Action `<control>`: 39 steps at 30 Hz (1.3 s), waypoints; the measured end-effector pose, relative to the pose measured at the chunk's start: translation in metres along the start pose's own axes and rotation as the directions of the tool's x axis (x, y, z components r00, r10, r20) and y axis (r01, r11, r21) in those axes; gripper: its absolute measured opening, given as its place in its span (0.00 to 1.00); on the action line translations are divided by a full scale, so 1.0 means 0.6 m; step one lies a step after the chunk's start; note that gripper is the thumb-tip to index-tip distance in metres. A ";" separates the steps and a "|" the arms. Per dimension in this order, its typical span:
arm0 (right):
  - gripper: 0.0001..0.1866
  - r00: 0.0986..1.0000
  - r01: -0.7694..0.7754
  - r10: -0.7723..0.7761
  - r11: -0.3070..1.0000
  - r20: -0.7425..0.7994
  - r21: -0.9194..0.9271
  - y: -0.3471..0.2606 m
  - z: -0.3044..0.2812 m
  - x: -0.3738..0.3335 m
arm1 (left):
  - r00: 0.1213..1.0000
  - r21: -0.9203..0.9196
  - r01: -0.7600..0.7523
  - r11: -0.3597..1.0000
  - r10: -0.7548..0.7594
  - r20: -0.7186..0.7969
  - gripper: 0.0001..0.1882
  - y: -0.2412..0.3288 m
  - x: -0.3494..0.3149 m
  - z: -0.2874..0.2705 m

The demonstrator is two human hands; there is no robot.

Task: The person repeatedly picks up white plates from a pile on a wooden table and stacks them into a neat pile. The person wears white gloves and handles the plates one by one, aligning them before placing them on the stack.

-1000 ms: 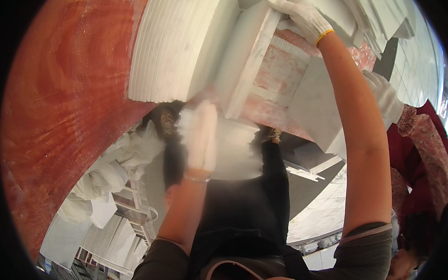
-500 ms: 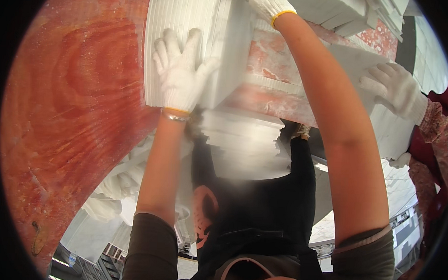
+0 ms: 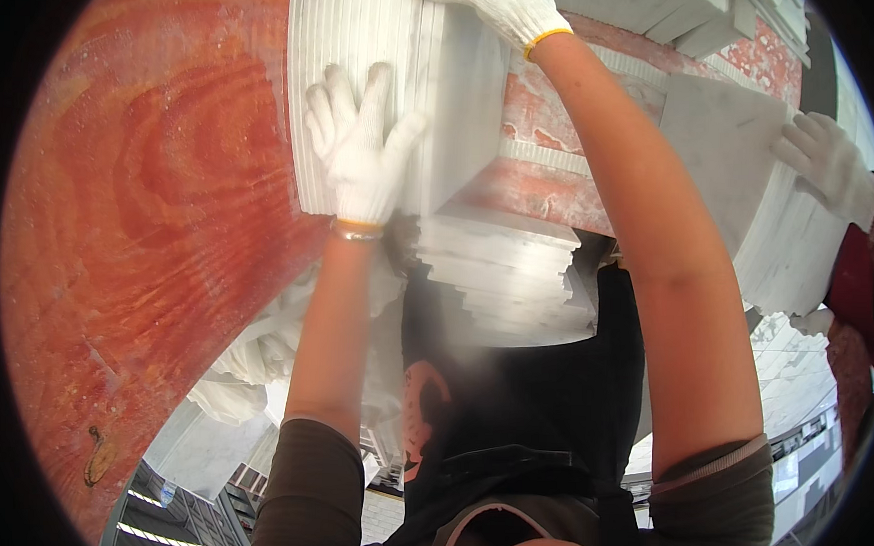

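Note:
A row of white stone tiles stands on edge, packed tight, on the red surface in front of me. My left hand, in a white knit glove, lies on their ridged tops with its fingers spread and its thumb out to the right. At the far end of the row, my gloved right hand rests on the tiles' edge. Its fingers reach out to the left, partly cut off by the picture's upper rim. Below the row, close to my apron, is another stack of white tiles with uneven edges.
On the right, a co-worker's gloved hand touches a tilted stack of white tiles. More white slabs lie at the far right. A red, wood-grained board fills the left. Whitish bundled material hangs below its edge.
The view has shifted slightly, and the near stack looks sharper. The co-worker's hand has moved right, with more of the tilted stack showing. My hands remain on the row of tiles.

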State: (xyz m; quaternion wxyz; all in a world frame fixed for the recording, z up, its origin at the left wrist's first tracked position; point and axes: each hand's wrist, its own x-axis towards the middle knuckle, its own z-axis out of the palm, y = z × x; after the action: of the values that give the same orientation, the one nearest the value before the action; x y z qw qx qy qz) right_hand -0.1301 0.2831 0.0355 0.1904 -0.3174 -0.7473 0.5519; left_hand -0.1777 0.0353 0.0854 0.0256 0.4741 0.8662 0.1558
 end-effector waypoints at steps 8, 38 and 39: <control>0.27 0.985 -0.174 0.172 0.977 0.030 0.124 -0.010 -0.064 -0.042 | 0.999 -0.016 -0.011 1.000 0.010 -0.042 0.34 0.005 0.003 0.002; 0.44 0.706 -0.537 0.701 0.430 0.106 0.726 0.176 -0.251 -0.328 | 0.985 0.119 -0.159 0.980 0.150 0.082 0.28 0.036 0.022 0.007; 0.43 0.700 -0.541 0.710 0.460 0.074 0.704 0.188 -0.253 -0.329 | 0.986 0.130 -0.160 0.979 0.151 0.076 0.28 0.033 0.023 0.009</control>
State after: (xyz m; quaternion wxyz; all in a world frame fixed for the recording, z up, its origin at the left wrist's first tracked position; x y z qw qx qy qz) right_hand 0.1394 0.2764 -0.0100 0.1599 -0.5390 -0.2914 0.7739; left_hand -0.1680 0.0581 0.0877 0.0094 0.5458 0.8338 0.0824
